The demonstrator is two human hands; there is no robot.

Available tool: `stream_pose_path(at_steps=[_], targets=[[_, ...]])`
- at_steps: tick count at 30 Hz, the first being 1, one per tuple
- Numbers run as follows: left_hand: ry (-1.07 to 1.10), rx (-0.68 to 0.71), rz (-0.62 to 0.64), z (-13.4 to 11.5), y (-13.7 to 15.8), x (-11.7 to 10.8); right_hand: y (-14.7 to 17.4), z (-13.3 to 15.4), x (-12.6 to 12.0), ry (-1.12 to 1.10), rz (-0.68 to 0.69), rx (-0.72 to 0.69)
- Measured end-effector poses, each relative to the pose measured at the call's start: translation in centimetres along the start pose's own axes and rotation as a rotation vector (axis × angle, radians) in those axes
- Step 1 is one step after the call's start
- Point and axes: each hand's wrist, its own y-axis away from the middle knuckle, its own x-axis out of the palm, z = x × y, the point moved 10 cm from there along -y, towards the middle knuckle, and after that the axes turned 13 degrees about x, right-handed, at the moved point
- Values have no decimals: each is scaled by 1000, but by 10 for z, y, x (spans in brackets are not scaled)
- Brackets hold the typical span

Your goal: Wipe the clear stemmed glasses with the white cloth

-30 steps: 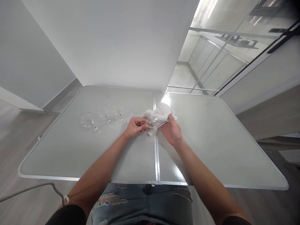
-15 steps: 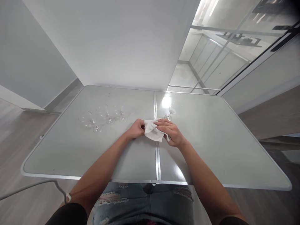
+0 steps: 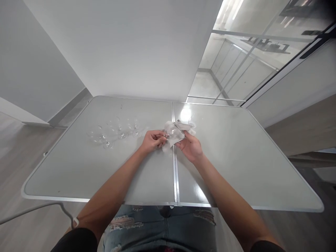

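Observation:
My left hand [image 3: 153, 140] pinches a clear stemmed glass [image 3: 172, 130] by its stem, fingers closed. The glass lies tilted, with its bowl toward the right. A white cloth [image 3: 185, 125] is spread under and around the bowl, and my right hand [image 3: 191, 145] grips it at the bowl's right side. Behind the cloth, another stemmed glass [image 3: 192, 120] stands on the table, mostly hidden.
Several clear stemmed glasses [image 3: 121, 133] stand in a slanting row on the left half of the pale folding table [image 3: 236, 157]. A metal seam [image 3: 175, 171] divides the tabletop. A white wall [image 3: 131, 52] rises behind it; a grey cable [image 3: 34, 208] hangs at lower left.
The cloth has opened out, and the glass bowl now shows between my hands. My right hand has turned from lying over the cloth to holding it from below and the side.

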Motion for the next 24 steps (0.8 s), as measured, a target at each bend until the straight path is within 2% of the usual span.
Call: stream_pose_path(at_steps=[4, 7, 9, 13, 16, 19, 22, 24], targets=[[31, 4, -22, 0, -2, 0, 11, 5, -3, 31, -162, -246], [46, -2, -26, 0, -2, 2, 20, 6, -7, 139, -257, -378], [43, -12, -37, 0, -2, 1, 27, 12, -9, 268, -306, -476], [50, -32, -47, 1, -2, 2, 43, 22, -3, 670, -381, -687], [49, -41, -48, 3, -2, 3, 47, 21, 11, 872, -326, -786], [9, -45, -56, 6, -3, 1, 42, 18, 33, 1041, -174, -850], [-172, -20, -40, 5, -2, -5, 40, 13, 53, 1241, -27, -916], [-365, 68, 6, -4, -1, -5, 39, 13, 57, 1319, 7, -920]])
